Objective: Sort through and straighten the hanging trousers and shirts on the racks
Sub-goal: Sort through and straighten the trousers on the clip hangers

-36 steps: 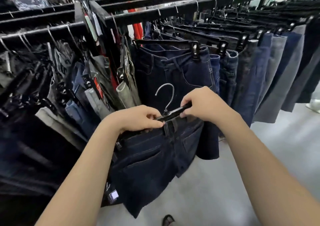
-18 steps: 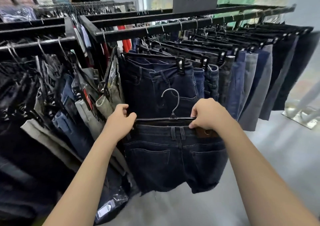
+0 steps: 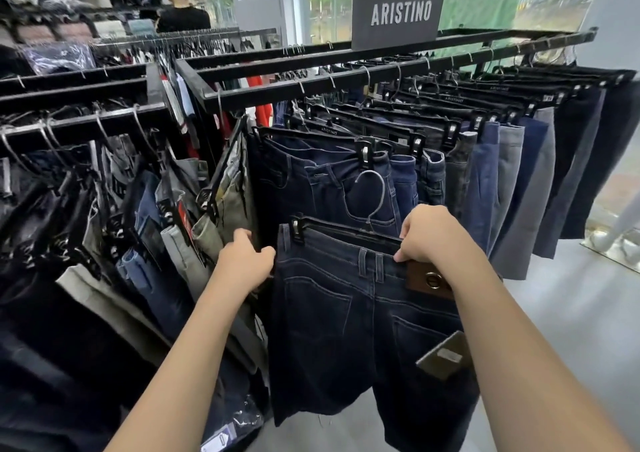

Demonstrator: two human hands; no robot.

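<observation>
Head view shows dark indigo jeans (image 3: 329, 313) clipped to a black hanger (image 3: 346, 232), its hook free, held before the crowded rack (image 3: 311, 86), the right hand (image 3: 433, 237) pinching the waistband and hiding that clip, the left hand (image 3: 246, 261) curled at the left seam with its grip unclear, over grey floor (image 3: 571, 313) and beneath an ARISTINO sign (image 3: 398, 12).

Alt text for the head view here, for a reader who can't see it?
A person's right hand grips the right end of a clip hanger carrying dark jeans, unhooked from the black rack; the left hand sits at the jeans' left edge. Behind, trousers hang in a row on that rack under an ARISTINO sign.
</observation>
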